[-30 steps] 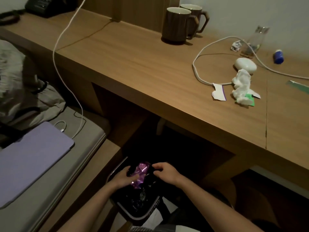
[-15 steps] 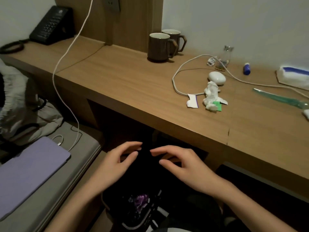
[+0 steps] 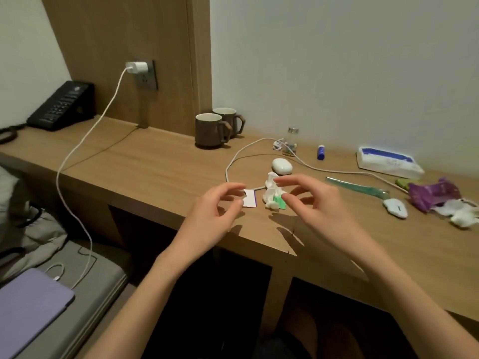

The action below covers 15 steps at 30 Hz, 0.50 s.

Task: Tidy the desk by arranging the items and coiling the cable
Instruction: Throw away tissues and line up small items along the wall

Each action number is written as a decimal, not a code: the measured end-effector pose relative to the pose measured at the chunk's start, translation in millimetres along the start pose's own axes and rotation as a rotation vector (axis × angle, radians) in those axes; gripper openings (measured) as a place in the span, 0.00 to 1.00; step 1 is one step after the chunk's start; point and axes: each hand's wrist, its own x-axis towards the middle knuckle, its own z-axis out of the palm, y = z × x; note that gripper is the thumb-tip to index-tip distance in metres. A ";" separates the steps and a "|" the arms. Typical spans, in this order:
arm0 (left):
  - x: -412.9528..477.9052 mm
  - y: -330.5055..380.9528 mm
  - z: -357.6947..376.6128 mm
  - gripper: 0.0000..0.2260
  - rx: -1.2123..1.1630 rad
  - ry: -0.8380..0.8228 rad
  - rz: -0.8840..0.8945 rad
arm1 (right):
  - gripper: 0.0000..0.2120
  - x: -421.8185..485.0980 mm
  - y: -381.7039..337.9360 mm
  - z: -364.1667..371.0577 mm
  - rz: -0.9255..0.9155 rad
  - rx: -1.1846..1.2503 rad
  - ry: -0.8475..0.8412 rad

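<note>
left hand (image 3: 215,213) and right hand (image 3: 317,206) hover empty, fingers loosely curved, by a crumpled tissue (image 3: 270,193). the white cable (image 3: 227,173) beyond looks light and limp; best pinched near its end.

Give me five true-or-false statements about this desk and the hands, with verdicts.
1. The left hand and the right hand hold nothing. True.
2. Two mugs stand near the wall. True.
3. The charger is unplugged. False: it sits in the socket.
4. The cable on the desk is coiled. False: it lies in a loose loop.
5. The wrapper lies left of the mugs. False: it lies far to their right.
</note>
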 end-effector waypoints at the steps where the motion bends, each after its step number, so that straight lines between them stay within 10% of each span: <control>1: 6.5 -5.5 7.0 0.13 0.069 -0.026 0.005 | 0.14 4.7 7.7 0.2 0.020 -0.049 -0.004; 15: -3.3 -37.0 20.2 0.27 0.555 -0.155 0.143 | 0.17 18.6 35.1 25.9 -0.087 -0.468 -0.141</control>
